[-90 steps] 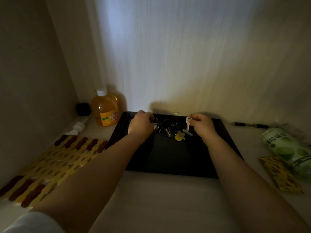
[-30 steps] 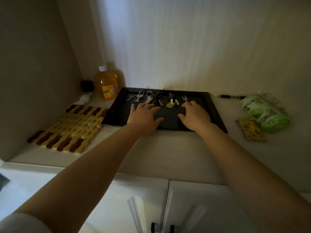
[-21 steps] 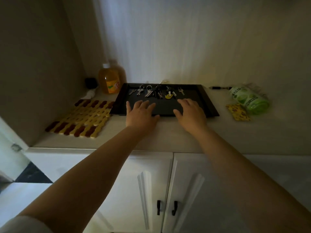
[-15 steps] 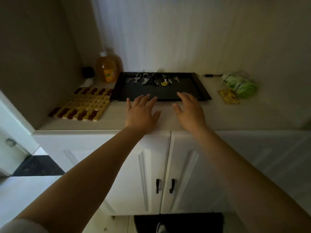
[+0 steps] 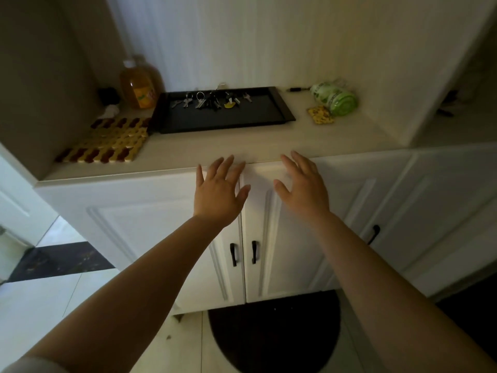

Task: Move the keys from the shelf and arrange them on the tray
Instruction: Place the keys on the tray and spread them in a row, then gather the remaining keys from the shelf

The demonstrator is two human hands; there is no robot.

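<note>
- My left hand [image 5: 219, 196] hangs in front of the white cabinet doors [image 5: 269, 232], fingers [image 5: 225, 164] spread and released, grasping nothing; the tips reach the front edge of the shelf [image 5: 242, 146].
- My right hand [image 5: 304, 188] is just beside it at 3 o'clock, fingers splayed and empty too, palm down.
- The keys [image 5: 212, 99] lie in a row along the far edge of the black tray [image 5: 223, 121], at 12 o'clock from my hands and well apart from them.
- Among the keys, a yellow tag [image 5: 230, 105] sits right of the middle of the row.
- The tray rests flat on the shelf, close to the back wall.
- At 9 o'clock from the tray lies a red-and-yellow slatted mat [image 5: 107, 140], its corner touching or nearly touching the tray.
- Behind the mat, at 10 o'clock from the tray, stands an orange-liquid bottle [image 5: 138, 86] with a white cap, upright.
- At 3 o'clock from the tray, a green-printed roll [image 5: 333, 98] lies on its side, with a small yellow packet [image 5: 320, 115] just in front of it and a dark pen [image 5: 295, 89] behind.
- A dark rug [image 5: 274, 337] covers the floor below the doors.
</note>
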